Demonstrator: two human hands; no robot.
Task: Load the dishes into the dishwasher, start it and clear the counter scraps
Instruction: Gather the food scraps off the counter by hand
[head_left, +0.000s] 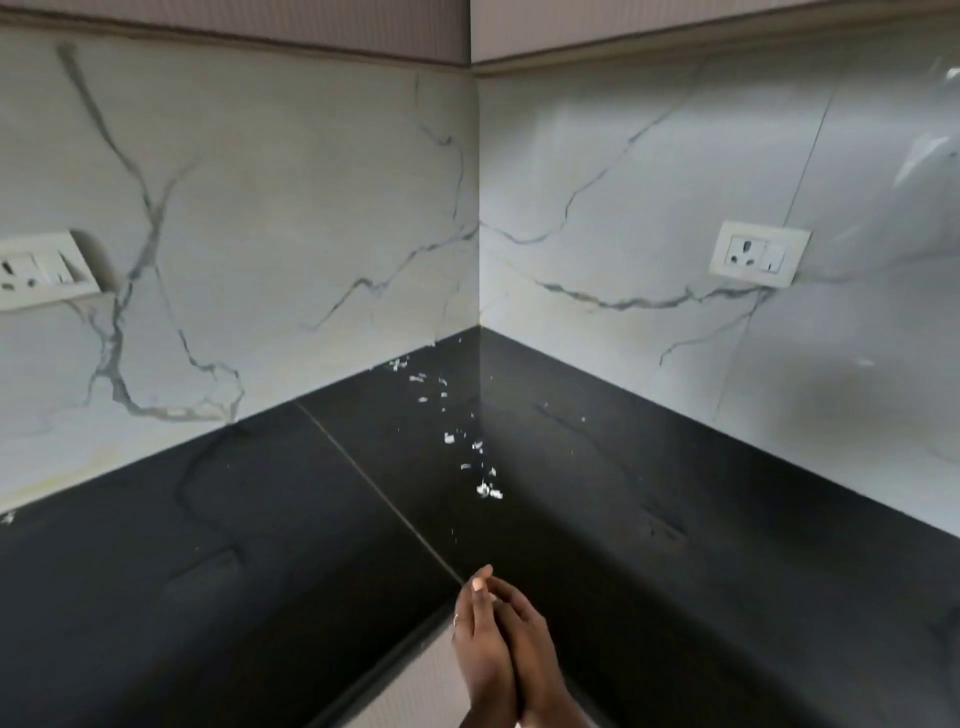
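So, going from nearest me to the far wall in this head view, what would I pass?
Nearest, left hand and right hand pressed palm to palm, then the trail of white scraps on the black counter, then the marble wall corner.

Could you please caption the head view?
Left hand and right hand pressed together by the black counter, white scraps beyond.
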